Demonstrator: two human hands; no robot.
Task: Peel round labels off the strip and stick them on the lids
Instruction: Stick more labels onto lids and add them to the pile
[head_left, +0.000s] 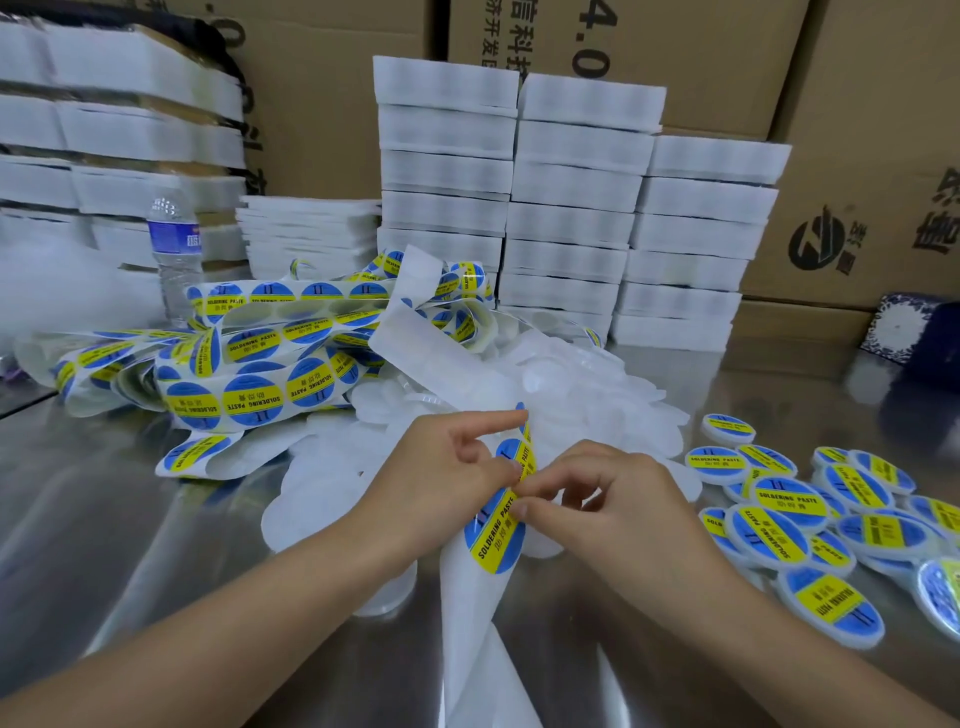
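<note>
A white backing strip (470, 613) rises from the bottom centre and carries round blue-and-yellow labels reading SOLDERING PASTE. My left hand (447, 478) grips the strip at a label (493, 540), its index finger stretched out along the top. My right hand (608, 499) pinches the edge of a label at the strip's right side, fingertips meeting my left thumb. Bare white lids (597, 384) lie heaped behind my hands. Labelled lids (789, 504) are piled on the right.
A tangle of label strip (249, 364) sprawls over the left of the steel table (130, 509). A water bottle (174, 254) stands at the back left. Stacks of white foam trays (571, 208) and cardboard cartons (857, 156) wall off the back.
</note>
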